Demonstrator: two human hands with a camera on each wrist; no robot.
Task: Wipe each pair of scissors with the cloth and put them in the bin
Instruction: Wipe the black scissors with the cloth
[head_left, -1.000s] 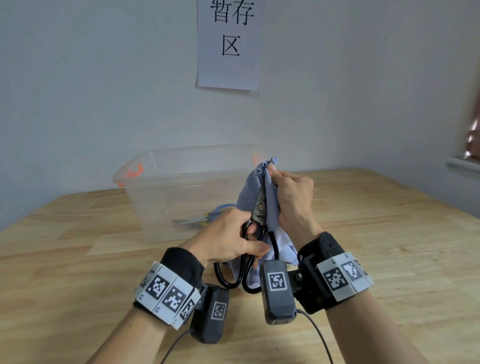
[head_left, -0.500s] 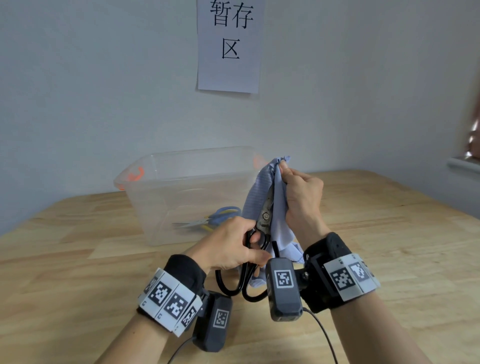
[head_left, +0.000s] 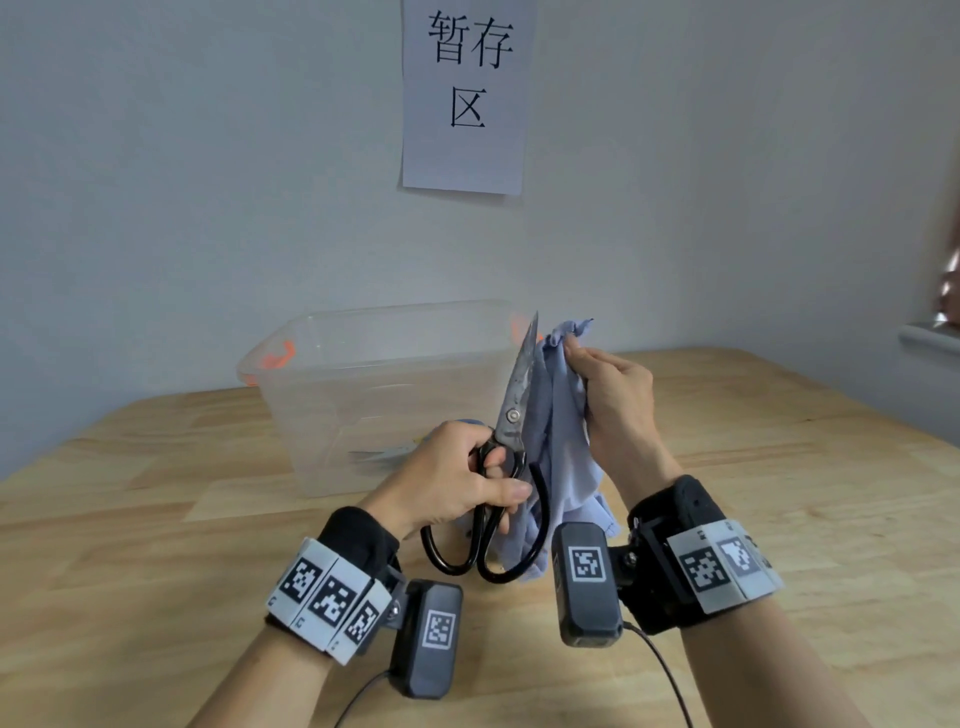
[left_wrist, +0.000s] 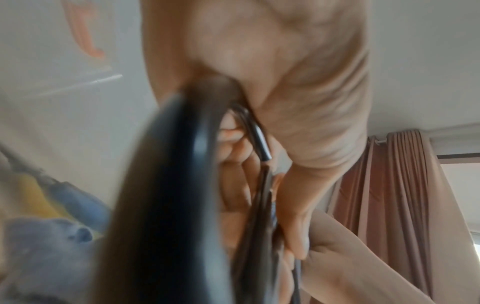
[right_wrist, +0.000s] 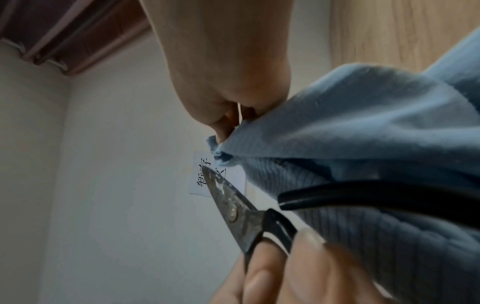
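Note:
My left hand (head_left: 457, 475) grips black-handled steel scissors (head_left: 511, 410) just below the pivot, blades pointing up in front of the clear plastic bin (head_left: 332, 364). The blades (right_wrist: 223, 197) are bare and closed. My right hand (head_left: 613, 395) pinches a light blue cloth (head_left: 558, 441) just right of the blades; the cloth (right_wrist: 363, 144) hangs down behind the handle loops. Another pair with blue and yellow handles (left_wrist: 49, 197) lies inside the bin, seen through its wall.
The bin has orange handle clips (head_left: 278, 356) and stands on a wooden table (head_left: 779, 467) against a pale wall. A paper sign (head_left: 467, 93) hangs on the wall above. A curtain (left_wrist: 394, 195) hangs to the right.
My right hand slid the cloth up off the blades and moved right, leaving them bare. Both hands and the scissors rose a little.

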